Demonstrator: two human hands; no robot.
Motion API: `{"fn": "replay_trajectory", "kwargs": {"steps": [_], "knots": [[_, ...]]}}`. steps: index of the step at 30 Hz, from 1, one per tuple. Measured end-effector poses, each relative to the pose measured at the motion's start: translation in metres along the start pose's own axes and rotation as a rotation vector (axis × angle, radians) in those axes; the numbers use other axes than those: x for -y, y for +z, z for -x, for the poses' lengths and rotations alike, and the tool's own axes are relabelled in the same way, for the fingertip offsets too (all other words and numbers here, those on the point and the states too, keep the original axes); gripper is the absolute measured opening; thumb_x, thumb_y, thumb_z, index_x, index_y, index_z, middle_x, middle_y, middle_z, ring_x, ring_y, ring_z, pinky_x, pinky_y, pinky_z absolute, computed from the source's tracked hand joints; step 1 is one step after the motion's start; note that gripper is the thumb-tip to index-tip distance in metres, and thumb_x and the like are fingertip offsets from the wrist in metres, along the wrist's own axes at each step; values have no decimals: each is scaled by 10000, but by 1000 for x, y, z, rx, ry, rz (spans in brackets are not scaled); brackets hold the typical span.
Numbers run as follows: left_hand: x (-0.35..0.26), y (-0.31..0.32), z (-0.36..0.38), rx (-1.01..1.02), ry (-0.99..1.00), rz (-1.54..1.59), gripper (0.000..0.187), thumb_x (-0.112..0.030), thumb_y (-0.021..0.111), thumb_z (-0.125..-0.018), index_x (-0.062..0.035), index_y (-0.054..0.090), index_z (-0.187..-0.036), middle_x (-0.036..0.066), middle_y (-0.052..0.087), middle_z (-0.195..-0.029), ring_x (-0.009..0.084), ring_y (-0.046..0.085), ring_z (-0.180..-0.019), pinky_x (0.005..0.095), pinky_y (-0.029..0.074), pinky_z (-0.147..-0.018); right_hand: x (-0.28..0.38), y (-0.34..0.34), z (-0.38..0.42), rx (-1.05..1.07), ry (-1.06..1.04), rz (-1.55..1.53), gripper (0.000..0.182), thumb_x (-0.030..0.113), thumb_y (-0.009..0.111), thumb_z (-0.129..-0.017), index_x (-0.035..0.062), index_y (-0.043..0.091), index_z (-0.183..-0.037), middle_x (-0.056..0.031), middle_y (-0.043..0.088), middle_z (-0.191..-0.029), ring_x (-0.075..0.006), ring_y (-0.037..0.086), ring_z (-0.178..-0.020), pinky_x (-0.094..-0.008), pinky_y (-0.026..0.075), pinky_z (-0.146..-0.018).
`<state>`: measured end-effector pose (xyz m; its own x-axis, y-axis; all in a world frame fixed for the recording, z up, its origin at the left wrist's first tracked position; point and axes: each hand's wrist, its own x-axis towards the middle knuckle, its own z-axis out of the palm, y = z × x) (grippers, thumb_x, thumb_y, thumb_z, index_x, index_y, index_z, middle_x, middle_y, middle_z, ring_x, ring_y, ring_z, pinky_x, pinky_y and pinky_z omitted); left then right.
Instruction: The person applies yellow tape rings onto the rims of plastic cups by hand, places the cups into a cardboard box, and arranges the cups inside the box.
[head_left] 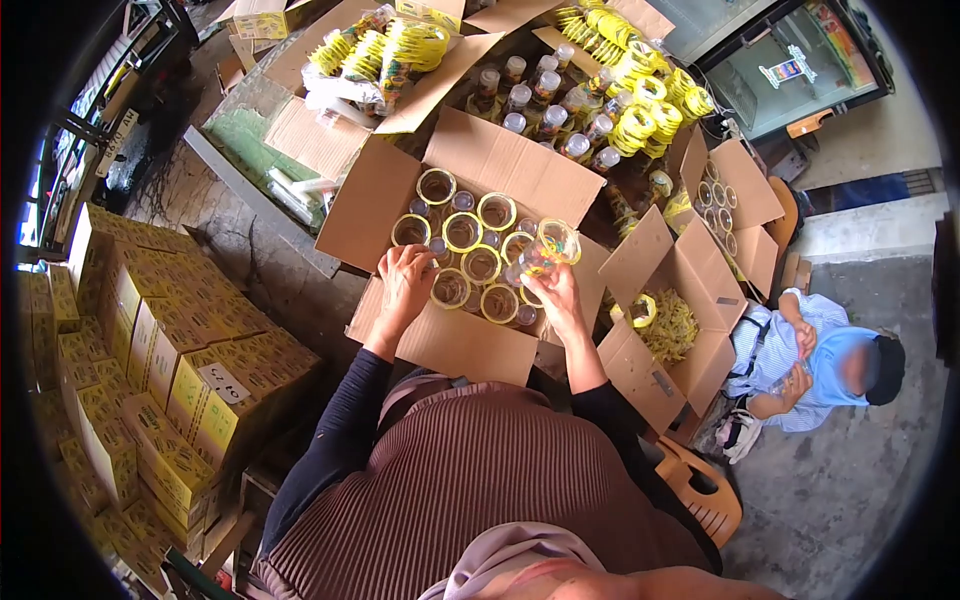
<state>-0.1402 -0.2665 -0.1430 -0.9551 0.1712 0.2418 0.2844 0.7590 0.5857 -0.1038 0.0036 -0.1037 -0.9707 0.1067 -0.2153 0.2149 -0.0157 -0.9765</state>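
Observation:
An open cardboard box [450, 340] in front of me holds several clear round containers with yellow rims, such as one [481, 263] near its middle. Smaller clear cups stand between them. My right hand [556, 298] grips a clear jar [557, 243] with a yellow rim and a coloured label, tilted over the box's right side. At the box's left side is my left hand [405, 284], its fingers bent down beside the containers. Whether its fingertips hold anything is too small to make out.
Right of the box, another open carton [640, 365] holds yellow strips. Jars [547, 85] and yellow rings [640, 125] crowd the far side. Stacked yellow cartons [215, 385] stand left. A person [800, 350] sits at the right, near an orange chair [700, 490].

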Motion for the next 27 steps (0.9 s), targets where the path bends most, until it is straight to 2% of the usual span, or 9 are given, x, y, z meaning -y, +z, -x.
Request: {"fn": "replay_trajectory", "kwargs": {"steps": [4, 6, 7, 10, 11, 14, 15, 19, 27], "knots": [[0, -2, -10, -33, 36, -86, 285, -172, 726, -761, -121, 691, -1039, 24, 624, -1107, 264, 514, -1109, 477, 344, -979, -2, 18, -19, 61, -71, -89, 556, 67, 750, -824, 13, 443, -1284, -108, 572, -1168, -171, 605, -990, -314, 533, -849], [2, 2, -19, -44, 56, -89, 298, -174, 728, -754, -123, 691, -1045, 28, 624, -1114, 260, 509, -1122, 482, 333, -998, -11, 23, -32, 142, -95, -53, 639, 49, 736, -833, 22, 362, -1351, -114, 565, -1159, -174, 611, -982, -318, 538, -849], [5, 4, -23, -22, 59, -103, 319, -186, 737, -741, -120, 693, -1050, 28, 624, -1123, 256, 500, -1139, 486, 312, -1025, -13, 27, -38, 166, -131, -59, 813, 34, 733, -829, 51, 195, -1438, -133, 554, -1160, -182, 617, -980, -322, 545, -843], [9, 13, -30, -9, 51, -143, 328, -188, 742, -730, -115, 697, -1047, 24, 626, -1129, 253, 492, -1153, 489, 293, -1045, -4, 43, -40, 132, -262, -135, 912, 3, 733, -817, 77, 90, -1460, -151, 540, -1170, -194, 618, -997, -331, 555, -844], [11, 18, -31, 10, 41, -125, 354, -199, 749, -720, -112, 695, -1058, 20, 627, -1135, 252, 486, -1164, 491, 278, -1055, -16, 40, -48, 144, -209, -107, 1036, -21, 734, -802, 125, -27, -1490, -172, 525, -1197, -209, 615, -1023, -342, 562, -847], [14, 23, -34, 24, 56, -130, 377, -213, 757, -709, -113, 693, -1067, 20, 628, -1139, 251, 486, -1165, 493, 273, -1059, 4, 50, -50, 83, -260, -15, 1123, -34, 744, -784, 174, -91, -1505, -183, 522, -1212, -205, 622, -990, -342, 573, -825], [13, 22, -34, 37, 59, -142, 403, -230, 760, -705, -109, 685, -1081, 26, 629, -1130, 251, 485, -1165, 488, 269, -1059, 3, 57, -56, 40, -384, -13, 1206, -37, 767, -756, 221, -143, -1505, -188, 526, -1215, -197, 632, -920, -342, 584, -782], [6, 19, -37, -3, 19, -112, 383, -213, 740, -725, -103, 678, -1087, 37, 622, -1132, 258, 485, -1163, 484, 274, -1049, 6, 63, -68, 58, -255, 95, 1237, -37, 791, -725, 245, -125, -1506, -170, 548, -1196, -181, 628, -846, -317, 588, -729], [16, 11, -48, -125, -93, -118, 324, -108, 676, -770, -103, 678, -1094, 50, 601, -1145, 284, 486, -1156, 508, 319, -998, -2, 103, -110, 76, -367, 167, 1171, -47, 786, -724, 235, -37, -1508, -179, 551, -1160, -187, 636, -841, -319, 591, -715]]}}
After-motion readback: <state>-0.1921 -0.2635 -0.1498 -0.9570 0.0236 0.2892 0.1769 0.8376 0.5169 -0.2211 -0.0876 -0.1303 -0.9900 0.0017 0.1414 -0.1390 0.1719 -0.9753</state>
